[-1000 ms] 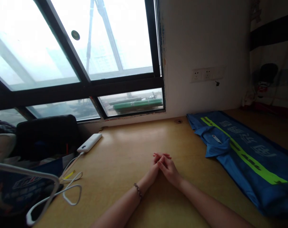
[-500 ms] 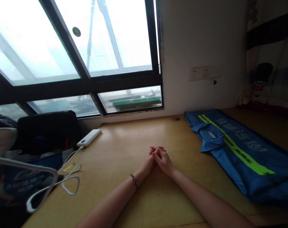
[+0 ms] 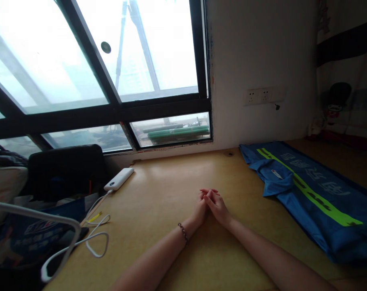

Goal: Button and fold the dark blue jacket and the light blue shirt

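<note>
My left hand [image 3: 201, 210] and my right hand [image 3: 217, 208] are clasped together over the middle of the wooden table [image 3: 159, 190]. Their fingers interlock and are closed, and no object shows between them. The palms are hidden. A dark beaded bracelet [image 3: 182, 232] circles my left wrist. To the right of the hands, apart from them, lies a folded blue garment [image 3: 310, 210] with a collar, a yellow-green stripe and pale lettering.
A white power bank [image 3: 119, 179] lies at the table's left edge, with a white cable [image 3: 94, 238] looping from it. Dark and blue bags [image 3: 65, 165] crowd the left side. Behind are a window [image 3: 159, 52] and wall sockets [image 3: 258, 96]. A patterned curtain [image 3: 347, 72] hangs at the right.
The view has shifted slightly, so everything appears a little farther right. My hands stay clasped in the same place on the table.
</note>
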Demonstrator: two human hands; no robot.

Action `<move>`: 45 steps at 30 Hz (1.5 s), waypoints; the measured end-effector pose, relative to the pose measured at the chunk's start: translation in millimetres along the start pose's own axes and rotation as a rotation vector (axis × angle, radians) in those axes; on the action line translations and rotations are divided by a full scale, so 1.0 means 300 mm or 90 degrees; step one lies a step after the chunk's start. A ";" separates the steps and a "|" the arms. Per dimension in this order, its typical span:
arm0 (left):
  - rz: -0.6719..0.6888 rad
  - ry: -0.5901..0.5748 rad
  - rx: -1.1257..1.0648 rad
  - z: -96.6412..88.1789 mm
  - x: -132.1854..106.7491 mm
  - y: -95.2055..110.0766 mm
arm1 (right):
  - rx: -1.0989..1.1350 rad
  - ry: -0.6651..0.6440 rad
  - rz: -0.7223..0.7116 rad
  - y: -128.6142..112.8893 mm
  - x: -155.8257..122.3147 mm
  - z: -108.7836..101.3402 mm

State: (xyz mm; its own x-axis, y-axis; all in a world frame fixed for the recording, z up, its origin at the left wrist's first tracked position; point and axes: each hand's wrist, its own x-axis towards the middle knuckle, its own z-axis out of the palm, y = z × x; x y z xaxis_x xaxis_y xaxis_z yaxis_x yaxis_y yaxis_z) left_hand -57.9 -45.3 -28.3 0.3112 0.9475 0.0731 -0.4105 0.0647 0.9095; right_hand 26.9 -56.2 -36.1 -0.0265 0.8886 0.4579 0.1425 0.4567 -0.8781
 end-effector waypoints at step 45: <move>0.002 -0.014 0.050 -0.010 0.016 -0.026 | -0.003 -0.031 -0.028 -0.004 -0.001 -0.029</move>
State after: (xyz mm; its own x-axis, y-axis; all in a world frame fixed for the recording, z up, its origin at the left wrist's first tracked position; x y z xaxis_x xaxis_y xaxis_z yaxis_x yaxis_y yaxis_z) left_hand -55.7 -40.5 -36.1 0.3294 0.9405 0.0840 -0.3430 0.0363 0.9386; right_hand 35.3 -57.2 -34.0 -0.0810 0.8687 0.4886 0.1441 0.4953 -0.8567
